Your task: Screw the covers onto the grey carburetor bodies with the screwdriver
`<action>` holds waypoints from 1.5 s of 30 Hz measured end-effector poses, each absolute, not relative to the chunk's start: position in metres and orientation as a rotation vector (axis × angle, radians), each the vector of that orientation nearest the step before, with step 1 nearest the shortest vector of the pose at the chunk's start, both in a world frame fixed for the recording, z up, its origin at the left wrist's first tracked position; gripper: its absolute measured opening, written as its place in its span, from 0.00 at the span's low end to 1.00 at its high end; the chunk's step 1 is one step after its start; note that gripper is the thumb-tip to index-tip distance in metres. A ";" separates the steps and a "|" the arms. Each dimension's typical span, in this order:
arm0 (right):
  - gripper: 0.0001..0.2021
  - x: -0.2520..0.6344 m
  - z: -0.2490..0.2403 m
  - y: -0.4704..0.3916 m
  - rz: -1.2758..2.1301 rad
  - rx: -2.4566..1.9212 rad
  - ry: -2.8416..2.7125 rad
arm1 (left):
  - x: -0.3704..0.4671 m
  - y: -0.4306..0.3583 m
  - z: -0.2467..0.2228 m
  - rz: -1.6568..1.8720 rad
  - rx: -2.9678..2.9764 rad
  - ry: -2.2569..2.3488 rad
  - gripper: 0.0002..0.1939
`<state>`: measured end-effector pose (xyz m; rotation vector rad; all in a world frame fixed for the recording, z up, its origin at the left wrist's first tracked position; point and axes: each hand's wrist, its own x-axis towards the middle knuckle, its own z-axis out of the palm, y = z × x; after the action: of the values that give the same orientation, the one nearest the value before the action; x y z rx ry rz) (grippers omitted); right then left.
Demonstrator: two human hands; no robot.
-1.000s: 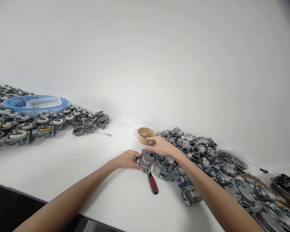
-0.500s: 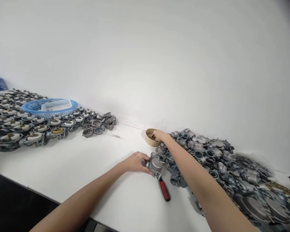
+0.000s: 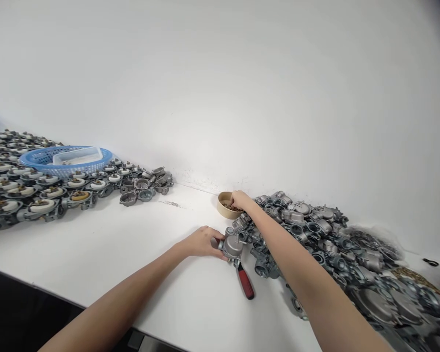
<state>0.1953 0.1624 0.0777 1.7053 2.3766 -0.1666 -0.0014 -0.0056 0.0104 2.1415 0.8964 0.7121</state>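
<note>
My left hand (image 3: pixel 205 243) grips a grey metal carburetor (image 3: pixel 233 246) from its left side, thumb and fingers closed round it on the white table. Just below the carburetor lies a screwdriver with a red handle (image 3: pixel 246 283), its shaft end hidden under the metal body. My right hand (image 3: pixel 240 200) reaches into a round tan bowl (image 3: pixel 224 210) of small brass-coloured parts (image 3: pixel 231 207). Its fingers are bent together down at the parts; whatever is between them is too small to make out.
A heap of carburetors (image 3: pixel 297 230) covers the right side under my right forearm. To the left stand rows of carburetor bodies with white floats (image 3: pixel 46 205), a blue basket (image 3: pixel 68 168) holding a clear tray (image 3: pixel 78 156), and loose float bowls (image 3: pixel 143 184). A white wall (image 3: pixel 212 98) rises behind.
The view has shifted slightly. My right fingers have lifted a little in the bowl, showing more of the small parts. My left hand stays on the carburetor.
</note>
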 end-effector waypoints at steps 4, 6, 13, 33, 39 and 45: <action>0.14 0.201 0.085 0.163 -0.188 1.710 2.414 | -0.002 -0.005 0.010 0.704 2.145 0.868 0.22; 0.14 0.204 0.088 0.161 -0.202 1.715 2.431 | -0.003 -0.004 0.010 0.695 2.141 0.851 0.22; 0.13 0.210 0.098 0.139 -0.262 1.688 2.578 | -0.024 0.007 0.016 0.668 2.085 0.763 0.36; 0.12 0.199 0.120 0.039 -0.788 1.641 3.023 | -0.007 -0.007 0.033 1.393 1.600 1.005 0.22; 0.13 0.201 0.121 -0.003 -1.221 1.570 3.066 | 0.004 -0.020 0.039 1.444 1.325 0.833 0.19; 0.12 0.209 0.116 -0.017 -1.441 1.641 3.037 | 0.009 -0.026 0.039 1.339 1.329 0.773 0.17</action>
<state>0.2088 -0.0174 0.1160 1.6409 3.0370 -1.4412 0.0092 -0.0260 0.0386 1.3292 0.7731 1.3393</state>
